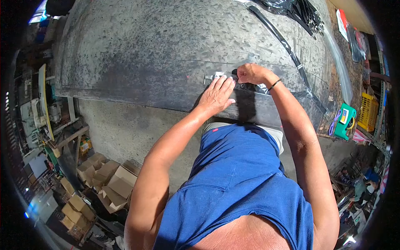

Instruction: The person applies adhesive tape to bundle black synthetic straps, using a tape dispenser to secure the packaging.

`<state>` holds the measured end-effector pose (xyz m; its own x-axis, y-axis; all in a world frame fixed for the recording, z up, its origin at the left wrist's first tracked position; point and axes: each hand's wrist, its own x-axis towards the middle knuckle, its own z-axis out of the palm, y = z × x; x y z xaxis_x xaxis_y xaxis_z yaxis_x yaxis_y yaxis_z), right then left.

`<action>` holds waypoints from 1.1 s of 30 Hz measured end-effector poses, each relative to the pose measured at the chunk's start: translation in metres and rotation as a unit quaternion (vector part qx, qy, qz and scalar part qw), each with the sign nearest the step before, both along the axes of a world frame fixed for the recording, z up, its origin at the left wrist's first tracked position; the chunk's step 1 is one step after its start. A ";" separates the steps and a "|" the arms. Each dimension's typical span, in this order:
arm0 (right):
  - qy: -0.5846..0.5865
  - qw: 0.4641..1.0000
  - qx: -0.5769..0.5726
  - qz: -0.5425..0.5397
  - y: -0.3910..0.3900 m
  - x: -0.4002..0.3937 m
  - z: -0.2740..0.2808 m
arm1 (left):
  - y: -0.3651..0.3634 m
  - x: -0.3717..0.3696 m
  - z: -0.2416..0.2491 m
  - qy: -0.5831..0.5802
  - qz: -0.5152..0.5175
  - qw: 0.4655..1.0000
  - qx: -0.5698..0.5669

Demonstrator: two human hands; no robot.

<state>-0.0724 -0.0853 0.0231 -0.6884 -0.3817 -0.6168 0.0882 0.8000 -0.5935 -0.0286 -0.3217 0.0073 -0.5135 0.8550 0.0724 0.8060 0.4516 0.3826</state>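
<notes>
My left hand [216, 96] lies on the worktable near its front edge, fingers stretched out and close together. Its fingertips rest on a small metal piece [209, 77] with a thin crossbar at its left end; the rest of that piece is under the fingers. Just to the right, my right hand [252, 74] is closed in a pinch. Something small and black [234, 75] shows beside its fingertips, but I cannot make out what the fingers hold. A dark, shiny bit of plastic [262, 88] lies below the right wrist.
The worn grey worktable [137, 46] bears a long black plastic strip [283, 41] and a black bundle [298, 10]. A green tape dispenser [345, 121] and purple-handled scissors [334, 123] are at its right corner. Beyond stands a yellow crate [368, 111]. Cardboard boxes [121, 183] sit on the lower left.
</notes>
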 end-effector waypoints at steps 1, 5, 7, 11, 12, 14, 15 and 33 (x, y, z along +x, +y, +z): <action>0.019 1.000 0.006 -0.003 -0.001 0.002 -0.001 | 0.000 0.000 0.000 0.000 0.000 1.000 0.000; 0.131 0.989 0.061 -0.032 -0.011 0.017 -0.007 | -0.001 0.000 -0.002 -0.002 0.000 1.000 -0.004; 0.127 0.988 0.084 -0.039 -0.014 0.023 -0.003 | -0.001 0.001 -0.002 -0.001 -0.002 1.000 -0.007; 0.190 0.966 0.094 -0.150 -0.008 0.039 0.020 | 0.001 0.000 0.003 -0.011 0.000 1.000 -0.015; 0.190 0.958 0.091 -0.192 -0.004 0.045 0.024 | 0.001 0.000 0.004 -0.015 0.001 1.000 -0.019; 0.284 0.935 0.112 -0.183 0.003 0.066 0.025 | 0.000 0.001 0.001 -0.013 0.006 1.000 -0.013; 0.372 0.902 0.132 -0.176 0.003 0.077 0.026 | 0.000 0.002 0.000 -0.013 0.007 1.000 -0.008; 0.292 0.937 0.191 -0.014 -0.030 0.121 0.010 | 0.000 0.000 0.001 -0.018 0.002 1.000 0.012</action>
<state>0.0483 -0.1154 0.0329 -0.9576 -0.1870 -0.2191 -0.1390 0.9662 -0.2173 -0.0287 -0.3214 0.0087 -0.5196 0.8511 0.0746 0.7899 0.4453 0.4216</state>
